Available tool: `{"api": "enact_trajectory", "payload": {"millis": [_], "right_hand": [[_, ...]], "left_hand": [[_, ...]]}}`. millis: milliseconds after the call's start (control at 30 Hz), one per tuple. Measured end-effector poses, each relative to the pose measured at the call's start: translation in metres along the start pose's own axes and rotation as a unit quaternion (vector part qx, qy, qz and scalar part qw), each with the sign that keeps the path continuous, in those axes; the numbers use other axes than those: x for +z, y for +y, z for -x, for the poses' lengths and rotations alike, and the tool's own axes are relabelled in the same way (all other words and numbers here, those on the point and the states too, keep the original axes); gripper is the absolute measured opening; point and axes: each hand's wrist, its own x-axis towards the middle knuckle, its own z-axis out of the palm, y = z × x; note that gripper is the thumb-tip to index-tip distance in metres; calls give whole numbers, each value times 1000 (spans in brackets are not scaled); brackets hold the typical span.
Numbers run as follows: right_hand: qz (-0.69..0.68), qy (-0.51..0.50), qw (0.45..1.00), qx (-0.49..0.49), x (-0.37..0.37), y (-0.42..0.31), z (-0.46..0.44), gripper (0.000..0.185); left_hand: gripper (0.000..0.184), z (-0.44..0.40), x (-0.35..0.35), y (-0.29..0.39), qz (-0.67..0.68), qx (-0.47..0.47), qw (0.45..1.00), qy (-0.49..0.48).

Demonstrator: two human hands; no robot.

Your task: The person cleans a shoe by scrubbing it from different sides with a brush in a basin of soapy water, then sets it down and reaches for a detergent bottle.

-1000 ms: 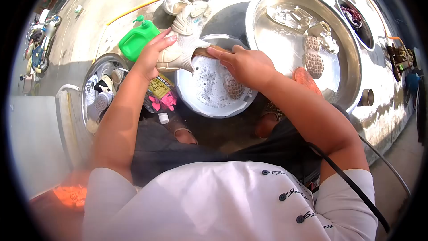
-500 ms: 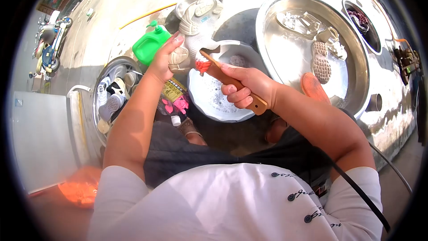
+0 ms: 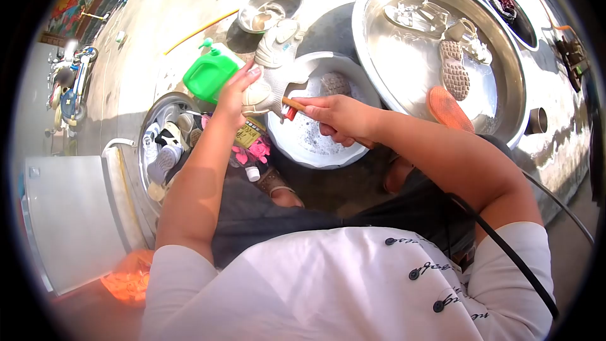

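My left hand (image 3: 236, 95) is closed around one end of a white sneaker (image 3: 278, 50), keeping it raised at the white basin's left edge. In my right hand (image 3: 338, 117) is a wooden-handled scrub brush (image 3: 294, 104) with red and white bristles. Its head is at the near side of the shoe; exact bristle contact cannot be made out. Below, the white basin (image 3: 367, 82) contains sudsy water and a brownish textured item (image 3: 336, 84), partly submerged. A green jug (image 3: 208, 76) with a pump top stands just beyond my left hand.
A large steel tub (image 3: 363, 31) on the right holds white shoes, with an orange insole-shaped piece (image 3: 449, 108) at its near rim. A small steel bowl (image 3: 293, 1) sits farther off. Several shoes fill a basin (image 3: 146, 120) at left, near a pink-flowered bottle (image 3: 252, 149).
The sneaker has turned and dropped slightly, uncovering the small bowl behind it. My right hand has shifted left and tilted the brush, whose handle now shows less. The view has shifted a little.
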Motion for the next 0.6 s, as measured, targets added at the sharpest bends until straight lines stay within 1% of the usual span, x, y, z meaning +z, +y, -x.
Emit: {"api": "enact_trajectory", "payload": {"millis": [33,67,100,167,200,233,267,300,333,367,400,433,467,500,533,567,600], "right_hand": [[-255,-83,963,36,-6,5,-2,43],[-489,-162,855,67,-10,6,-2,43],[-557,-99,821,72,-10,-14,3,36],[-670,-109,730,77,-10,-13,-2,27],[-669,-108,732,75,-11,-15,-3,27],[-661,-139,730,101,-10,-15,-1,25],[-654,-168,727,127,-8,-14,3,23],[-632,-186,740,135,-4,-13,6,29],[-549,-177,808,121,-5,-13,8,33],[-461,-168,865,109,-5,-14,9,38],[-224,-99,968,48,-3,-5,4,41],[-29,-46,995,-78,-2,19,-7,41],[177,55,967,-175,0,43,-17,43],[177,56,967,-175,-4,32,-12,43],[268,86,957,-69,-14,9,-2,41],[353,115,928,39,-18,-6,5,39],[338,122,932,39,-18,-9,6,40]], "left_hand": [[59,1,0,0,6,3,1000,-16],[56,3,0,2,24,19,999,-24],[56,5,4,4,24,22,999,-27],[52,7,12,7,47,16,998,-47],[51,4,10,6,46,10,998,-43],[51,1,8,6,45,8,998,-45],[45,-3,4,8,60,13,997,-36],[39,-3,5,11,74,18,997,-26],[45,-2,5,15,55,34,997,-34],[45,-1,6,16,53,31,998,-33],[52,4,9,17,15,25,999,-42],[60,8,10,15,-23,20,998,-51],[64,3,6,5,-65,-4,997,-30],[64,1,4,0,-65,-4,997,-31],[64,-3,3,-3,-25,-26,999,-15],[65,-6,2,-3,14,-49,999,0],[66,-8,2,1,24,-30,999,-34]]}}
